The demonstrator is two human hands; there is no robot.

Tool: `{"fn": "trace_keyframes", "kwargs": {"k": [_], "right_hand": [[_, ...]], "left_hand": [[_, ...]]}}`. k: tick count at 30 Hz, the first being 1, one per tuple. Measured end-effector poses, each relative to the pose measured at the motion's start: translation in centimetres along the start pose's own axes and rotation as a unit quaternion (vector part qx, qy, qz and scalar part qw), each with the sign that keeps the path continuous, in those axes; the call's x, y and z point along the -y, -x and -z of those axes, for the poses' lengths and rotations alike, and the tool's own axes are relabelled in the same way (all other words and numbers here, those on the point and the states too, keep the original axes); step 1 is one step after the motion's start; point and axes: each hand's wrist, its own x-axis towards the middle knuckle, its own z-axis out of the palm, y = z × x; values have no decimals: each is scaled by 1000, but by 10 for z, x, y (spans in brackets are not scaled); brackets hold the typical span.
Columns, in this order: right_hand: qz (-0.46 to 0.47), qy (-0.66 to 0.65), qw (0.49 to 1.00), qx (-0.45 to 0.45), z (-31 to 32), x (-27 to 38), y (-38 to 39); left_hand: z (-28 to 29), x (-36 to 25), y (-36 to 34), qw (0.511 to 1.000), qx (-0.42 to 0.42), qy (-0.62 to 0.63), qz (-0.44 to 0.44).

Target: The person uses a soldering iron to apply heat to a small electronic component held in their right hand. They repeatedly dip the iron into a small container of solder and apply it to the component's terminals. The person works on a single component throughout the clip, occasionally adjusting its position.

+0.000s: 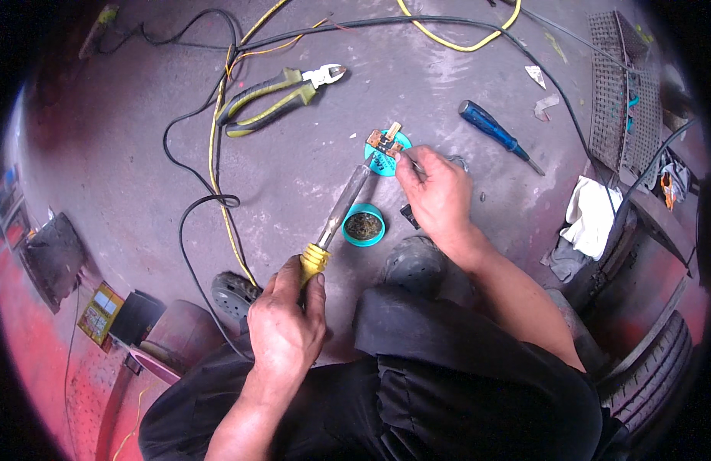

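Note:
My left hand (286, 323) grips a soldering iron by its yellow handle (314, 262), with the metal barrel (347, 200) angled up toward a small circuit board (382, 141). The board lies on a round teal lid (387, 164). My right hand (434, 190) has its thumb and finger pinched at the board's right edge; what exactly they hold is too small to tell. Below the lid sits an open teal tin (364, 225) of dark, grainy material. A small black object (409, 215) is partly hidden by my right hand.
Side cutters (282, 100) lie upper left, a blue screwdriver (490, 127) right. Black and yellow cables (215, 161) cross the floor (125, 131). A perforated metal piece (609, 92), white cloth (590, 217) and tyre (647, 376) line the right; a pink-rimmed drum (163, 338) stands lower left.

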Motion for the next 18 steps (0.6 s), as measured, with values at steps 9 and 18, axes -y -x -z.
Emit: {"fn": "trace_keyframes", "kwargs": {"k": [9,18], "right_hand": [[-110,-338,850,389,22,50,57],[-267,-515,642,501,7,68,78]], "left_hand": [[-3,7,-4,928,20,333,166],[-2,11,-5,889,73,411,189]]}}
